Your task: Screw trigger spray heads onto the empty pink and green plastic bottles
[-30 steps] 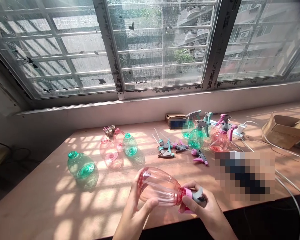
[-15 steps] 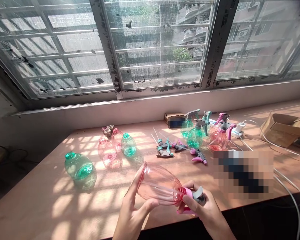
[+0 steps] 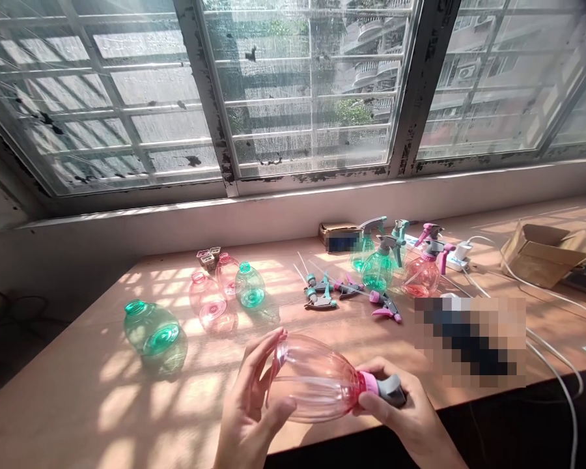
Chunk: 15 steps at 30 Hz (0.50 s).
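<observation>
I hold a clear pink spray bottle (image 3: 317, 378) on its side over the near edge of the wooden table (image 3: 78, 404). My left hand (image 3: 251, 407) cups the bottle's base, with the fingers curled round it. My right hand (image 3: 405, 420) is wrapped round the pink and grey trigger head (image 3: 383, 389) at the bottle's neck.
Empty green bottle (image 3: 151, 329), pink bottles (image 3: 209, 303) and a small green bottle (image 3: 249, 286) lie at the left. Loose trigger heads (image 3: 332, 290) sit mid-table. Finished spray bottles (image 3: 395, 264) stand at the back right by a cardboard box (image 3: 542, 251) and white cables (image 3: 557, 352). Windows run behind.
The bottle has tipped from slanting to nearly level and sits a little lower. My left hand's fingers have shifted up around the base. The view has drifted slightly.
</observation>
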### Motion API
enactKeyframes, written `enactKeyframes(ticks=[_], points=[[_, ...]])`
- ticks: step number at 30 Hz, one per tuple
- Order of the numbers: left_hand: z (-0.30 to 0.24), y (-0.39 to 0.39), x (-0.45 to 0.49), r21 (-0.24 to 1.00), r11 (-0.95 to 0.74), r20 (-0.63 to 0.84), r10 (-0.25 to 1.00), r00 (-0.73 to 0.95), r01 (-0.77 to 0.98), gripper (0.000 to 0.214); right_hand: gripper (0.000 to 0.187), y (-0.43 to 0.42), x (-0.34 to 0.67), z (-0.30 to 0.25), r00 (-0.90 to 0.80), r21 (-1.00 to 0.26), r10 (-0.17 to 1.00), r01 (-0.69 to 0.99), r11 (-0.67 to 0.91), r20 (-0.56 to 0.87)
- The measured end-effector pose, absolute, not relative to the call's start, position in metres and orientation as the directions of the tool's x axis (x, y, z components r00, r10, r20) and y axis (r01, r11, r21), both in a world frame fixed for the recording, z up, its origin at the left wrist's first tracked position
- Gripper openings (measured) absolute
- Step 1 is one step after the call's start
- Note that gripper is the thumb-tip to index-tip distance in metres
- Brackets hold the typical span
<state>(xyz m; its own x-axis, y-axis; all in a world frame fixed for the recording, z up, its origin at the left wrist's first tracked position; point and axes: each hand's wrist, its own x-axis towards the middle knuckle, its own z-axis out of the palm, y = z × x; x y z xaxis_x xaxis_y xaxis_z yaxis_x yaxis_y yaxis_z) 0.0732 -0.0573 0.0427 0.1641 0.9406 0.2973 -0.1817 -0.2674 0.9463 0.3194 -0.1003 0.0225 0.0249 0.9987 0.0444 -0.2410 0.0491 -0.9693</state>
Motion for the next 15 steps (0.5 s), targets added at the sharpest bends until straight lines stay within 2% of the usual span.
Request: enactKeyframes(ticks=[2,4,6,8,10,12,14,15], points=[[0.046,-0.065,0.073,0.936,-0.298,0.326,0.934,0.146,-0.186,0.062,0.048,-0.101,0.319,0.023,-0.032,-0.942,0.997,-0.328,-0.075,-0.068],[0.048,-0.072,0.068,0.929,-0.330,0.360,0.909,0.209,-0.166,0.058,0.053,-0.101,0.319,0.022,-0.087,-0.918,0.986,-0.361,-0.165,-0.143],[0.052,-0.078,0.064,0.931,-0.335,0.364,0.883,0.298,-0.146,0.057,0.060,-0.101,0.319,0.020,-0.082,-0.922,0.983,-0.343,-0.182,-0.163],[0.058,-0.080,0.066,0.924,-0.328,0.373,0.886,0.275,-0.197,0.067,0.066,-0.104,0.318,0.019,-0.023,-0.941,0.991,-0.313,-0.130,-0.130],[0.064,-0.079,0.072,0.905,-0.312,0.363,0.921,0.141,-0.289,0.072,0.060,-0.110,0.317,0.018,0.132,-0.978,0.991,-0.207,-0.005,-0.033],[0.068,-0.075,0.078,0.919,-0.224,0.258,0.964,0.066,-0.324,0.076,0.042,-0.118,0.315,0.020,0.270,-0.979,0.942,0.011,0.204,0.199],[0.070,-0.072,0.081,0.944,-0.119,0.149,0.986,0.074,-0.309,0.081,0.028,-0.125,0.313,0.025,0.244,-0.897,0.868,0.212,0.388,0.433],[0.070,-0.071,0.082,0.952,-0.092,0.125,0.987,0.098,-0.292,0.081,0.026,-0.128,0.311,0.028,0.194,-0.857,0.845,0.258,0.446,0.498]])
